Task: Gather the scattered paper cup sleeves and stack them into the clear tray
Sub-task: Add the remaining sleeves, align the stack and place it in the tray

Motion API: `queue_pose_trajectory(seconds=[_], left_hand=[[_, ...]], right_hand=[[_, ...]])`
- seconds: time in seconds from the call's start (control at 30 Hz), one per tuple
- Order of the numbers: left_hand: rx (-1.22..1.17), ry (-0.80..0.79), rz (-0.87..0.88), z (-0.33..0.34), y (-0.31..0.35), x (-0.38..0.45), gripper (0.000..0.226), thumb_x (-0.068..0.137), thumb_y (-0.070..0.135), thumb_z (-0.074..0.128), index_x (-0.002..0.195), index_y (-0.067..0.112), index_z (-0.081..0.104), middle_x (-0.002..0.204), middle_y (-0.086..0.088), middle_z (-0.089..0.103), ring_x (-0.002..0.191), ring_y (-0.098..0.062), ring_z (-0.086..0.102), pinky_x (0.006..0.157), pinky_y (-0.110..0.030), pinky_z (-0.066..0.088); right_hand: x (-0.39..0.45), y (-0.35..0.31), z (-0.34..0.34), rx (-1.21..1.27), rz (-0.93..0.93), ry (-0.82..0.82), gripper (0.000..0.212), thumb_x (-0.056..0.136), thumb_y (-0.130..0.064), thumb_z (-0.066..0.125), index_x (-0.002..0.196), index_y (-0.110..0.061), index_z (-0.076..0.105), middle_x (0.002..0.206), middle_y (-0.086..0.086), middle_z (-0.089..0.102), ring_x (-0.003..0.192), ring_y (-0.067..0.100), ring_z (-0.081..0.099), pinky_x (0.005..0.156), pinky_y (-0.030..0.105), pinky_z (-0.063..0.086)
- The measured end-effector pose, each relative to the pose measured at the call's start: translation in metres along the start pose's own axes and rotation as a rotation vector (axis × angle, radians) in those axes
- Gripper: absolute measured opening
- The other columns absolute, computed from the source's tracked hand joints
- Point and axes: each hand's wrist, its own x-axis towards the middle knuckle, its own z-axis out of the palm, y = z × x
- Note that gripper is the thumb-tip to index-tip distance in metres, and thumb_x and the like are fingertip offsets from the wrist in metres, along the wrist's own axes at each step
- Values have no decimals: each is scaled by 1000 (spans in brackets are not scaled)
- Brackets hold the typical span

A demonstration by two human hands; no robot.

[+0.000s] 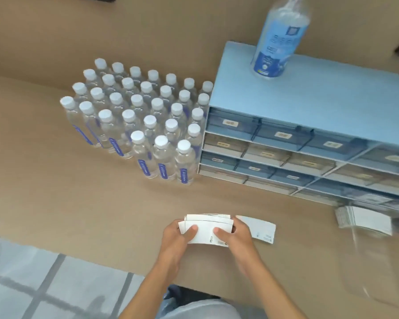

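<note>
Both hands hold one bundle of flat white paper cup sleeves [205, 229] just above the brown table, near its front edge. My left hand [176, 238] grips the bundle's left end, thumb on top. My right hand [236, 236] grips its right end. A single loose sleeve [259, 229] lies flat on the table just right of my right hand. At the far right, a stack of sleeves [364, 219] lies in the far end of the clear tray [373, 272], whose near part looks empty and blurred.
A block of several small capped water bottles [138, 120] stands at the middle left. A blue drawer cabinet [309, 143] fills the right rear, with a large bottle [281, 38] on top. The table's front edge [101, 263] drops to a tiled floor.
</note>
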Motion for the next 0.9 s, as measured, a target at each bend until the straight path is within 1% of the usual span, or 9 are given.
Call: queue_pose_trajectory(seconds=[0.13,0.23,0.3,0.4,0.47,0.57,0.67,0.8,0.9], left_hand=[[131,-103,33,46,-20,-9,12,89,9,70,100,14,70,94,-6,79,82,-19,72,74,-36,58],[221,-153,68,75,-27,-18,19,85,13,70,104,12,64,102,-12,75,87,-20,70,81,-41,57],[268,-177,118,92,-33,-22,24,81,16,67,104,14,61,101,-7,74,82,-6,69,75,-26,57],[354,-183,181,110,-45,-24,21,88,3,65,104,14,59,96,2,72,74,11,66,67,-10,51],[377,-167,211,117,-51,-28,27,88,-1,64,110,15,61,100,3,74,81,8,67,70,-10,51],[382,-136,255,118,-64,-34,33,89,0,64,115,19,62,103,1,74,94,-8,69,81,-22,55],[374,-115,296,115,-80,-41,35,91,1,62,117,25,60,105,-1,71,99,-19,67,87,-33,56],[351,-136,343,117,-92,-46,44,89,4,62,126,27,51,119,19,60,114,-9,59,97,-25,49],[302,-163,348,121,-95,-50,51,85,27,67,131,28,47,125,23,55,123,-3,52,100,-15,43]], right_hand=[[-14,32,-47,69,-33,139,35,83,0,68,112,-21,66,102,-1,78,94,16,74,77,27,58],[-21,51,-74,91,-72,201,38,81,4,67,104,-27,68,100,-2,79,90,16,75,73,26,58],[-23,61,-88,93,-100,242,39,81,5,66,102,-28,67,102,0,78,92,17,74,79,33,59],[-24,76,-103,67,-159,267,40,84,2,64,114,-23,60,112,1,74,102,20,70,91,41,56],[-27,84,-107,66,-204,264,43,86,-5,63,123,-27,57,120,-3,69,110,16,66,96,35,53],[-32,93,-104,105,-219,281,33,90,-30,61,122,-36,57,120,-18,65,110,2,62,90,12,46],[-34,100,-96,108,-223,332,20,94,-45,51,109,-34,61,109,-17,68,103,3,63,84,9,45],[-31,109,-86,103,-239,393,16,101,-33,48,104,-29,63,108,-18,69,104,0,63,86,11,46],[-31,113,-83,111,-279,427,18,103,-17,48,107,-22,65,110,-14,68,108,4,63,91,16,47]])
